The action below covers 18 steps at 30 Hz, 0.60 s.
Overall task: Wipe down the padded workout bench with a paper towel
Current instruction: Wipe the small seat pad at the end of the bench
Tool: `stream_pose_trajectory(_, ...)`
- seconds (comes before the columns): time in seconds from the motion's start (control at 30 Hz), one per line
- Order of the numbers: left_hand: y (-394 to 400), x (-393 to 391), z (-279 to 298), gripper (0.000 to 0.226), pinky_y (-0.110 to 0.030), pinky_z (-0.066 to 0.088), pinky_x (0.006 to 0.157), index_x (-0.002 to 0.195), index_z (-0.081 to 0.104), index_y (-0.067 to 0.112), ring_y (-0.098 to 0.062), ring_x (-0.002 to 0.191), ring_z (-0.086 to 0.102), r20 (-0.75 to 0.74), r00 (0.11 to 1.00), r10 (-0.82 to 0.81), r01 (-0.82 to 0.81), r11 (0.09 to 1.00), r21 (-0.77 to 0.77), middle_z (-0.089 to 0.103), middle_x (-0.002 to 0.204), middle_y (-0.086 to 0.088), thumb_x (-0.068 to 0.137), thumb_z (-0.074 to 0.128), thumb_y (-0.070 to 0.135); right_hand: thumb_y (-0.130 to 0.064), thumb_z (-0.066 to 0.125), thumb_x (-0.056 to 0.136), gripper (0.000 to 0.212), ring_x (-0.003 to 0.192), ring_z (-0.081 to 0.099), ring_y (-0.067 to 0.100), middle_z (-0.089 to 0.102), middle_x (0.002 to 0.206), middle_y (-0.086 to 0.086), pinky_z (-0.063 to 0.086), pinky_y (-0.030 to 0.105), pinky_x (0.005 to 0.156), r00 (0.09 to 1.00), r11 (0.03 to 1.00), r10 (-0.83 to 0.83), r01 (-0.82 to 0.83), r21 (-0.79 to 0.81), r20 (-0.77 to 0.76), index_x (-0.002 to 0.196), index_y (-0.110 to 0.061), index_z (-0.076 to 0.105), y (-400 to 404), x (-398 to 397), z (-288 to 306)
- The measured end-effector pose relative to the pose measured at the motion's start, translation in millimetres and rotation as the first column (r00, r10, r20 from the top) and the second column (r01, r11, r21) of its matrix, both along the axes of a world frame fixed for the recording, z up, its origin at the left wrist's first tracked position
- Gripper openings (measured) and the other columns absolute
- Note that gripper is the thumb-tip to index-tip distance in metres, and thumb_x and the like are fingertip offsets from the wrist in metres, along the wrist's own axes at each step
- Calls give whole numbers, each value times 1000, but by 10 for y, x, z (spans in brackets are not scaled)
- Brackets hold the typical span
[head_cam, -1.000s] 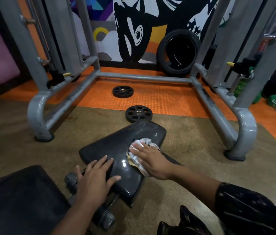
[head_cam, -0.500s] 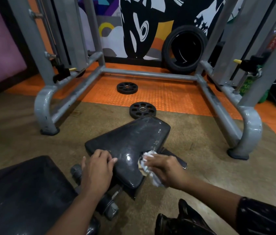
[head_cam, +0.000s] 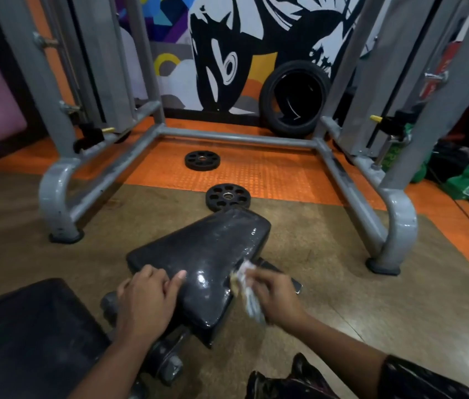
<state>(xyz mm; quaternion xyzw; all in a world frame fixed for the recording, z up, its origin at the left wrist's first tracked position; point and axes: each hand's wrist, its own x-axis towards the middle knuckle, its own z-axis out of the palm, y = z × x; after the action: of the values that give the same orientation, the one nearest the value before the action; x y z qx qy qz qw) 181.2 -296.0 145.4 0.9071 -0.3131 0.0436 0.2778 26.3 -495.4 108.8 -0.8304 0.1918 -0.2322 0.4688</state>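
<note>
Both your hands meet the black bench seat pad [head_cam: 207, 254]: your left hand [head_cam: 147, 298] curls its fingers over the pad's left edge, while your right hand [head_cam: 276, 295] grips the crumpled paper towel [head_cam: 246, 292] against its right edge.

1. The left hand [head_cam: 148, 298] lies palm down on the near left edge of the padded bench [head_cam: 207, 254], fingers curled over that edge and the thumb stretched out flat on the pad's top.
2. The left forearm, bare, runs back from the pad toward the lower left.
3. The right hand [head_cam: 278, 295] sits at the pad's right side, fingers curled round a crumpled paper towel [head_cam: 246, 292] pressed to the pad's right edge; it is blurred.
4. The right forearm runs toward the lower right, ending in a dark sleeve [head_cam: 423, 380].
</note>
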Motion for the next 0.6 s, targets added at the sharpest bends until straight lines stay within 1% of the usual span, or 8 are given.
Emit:
stream_pose_trajectory(0.07,-1,16,-18,45,-43,44,82,57,46,27,-6,64,45,-10,1000,-3,4,1000,28,44,70,11,89,36,58,-10,58,92,25,111,61,6,68,117,0,48,33,100,940,913,-340,327,245,12,115,-13,69,-261,203,-160)
stream_pose_trajectory(0.23,-27,56,-69,48,-42,46,79,57,47,26,-10,63,47,1,1000,28,-28,999,43,45,71,12,86,32,61,-15,56,95,31,113,61,23,65,122,8,46,35,102,728,566,-683,579,587,-59,123,-4,62,-548,918,-167)
stream_pose_trajectory(0.3,-17,98,-103,48,-44,45,79,59,49,27,-14,67,52,-6,1000,17,-17,998,61,48,74,11,86,30,62,-19,54,96,31,109,61,20,66,118,3,46,32,100,705,530,-707,583,616,-57,125,-11,61,-462,992,-218)
stream_pose_trajectory(0.4,-41,124,-100,48,-44,43,82,61,51,28,-16,73,53,-36,999,34,-32,999,35,50,80,9,84,28,63,-24,48,98,29,96,64,20,71,107,1,52,34,89,796,624,-602,519,584,-65,122,-22,64,-315,843,-482)
stream_pose_trajectory(0.43,-49,123,-96,49,-44,43,81,61,52,28,-16,74,53,-50,998,40,-39,999,28,50,80,9,82,26,64,-22,46,99,27,83,66,21,74,90,2,55,30,79,816,613,-572,497,614,-89,114,-18,69,-372,818,-498)
stream_pose_trajectory(0.5,-37,108,-119,49,-43,43,81,61,52,29,-16,74,53,-50,998,44,-42,999,27,50,81,9,82,24,64,-19,44,101,31,50,58,18,64,52,0,47,20,49,782,491,-608,507,708,-138,85,-8,68,-658,920,-432)
stream_pose_trajectory(0.53,-38,109,-117,48,-43,43,80,62,51,29,-15,74,52,-51,998,42,-41,999,19,50,81,9,82,24,63,-23,44,101,32,46,55,18,60,49,1,45,20,45,772,441,-614,510,739,-166,80,-9,65,-818,996,-373)
stream_pose_trajectory(0.6,-26,120,-110,45,-45,44,81,66,50,29,-14,73,52,-56,998,30,-29,1000,11,50,81,10,85,24,61,-37,47,97,33,66,65,25,69,73,7,56,32,63,752,438,-635,539,720,-177,90,-13,68,-985,1124,-333)
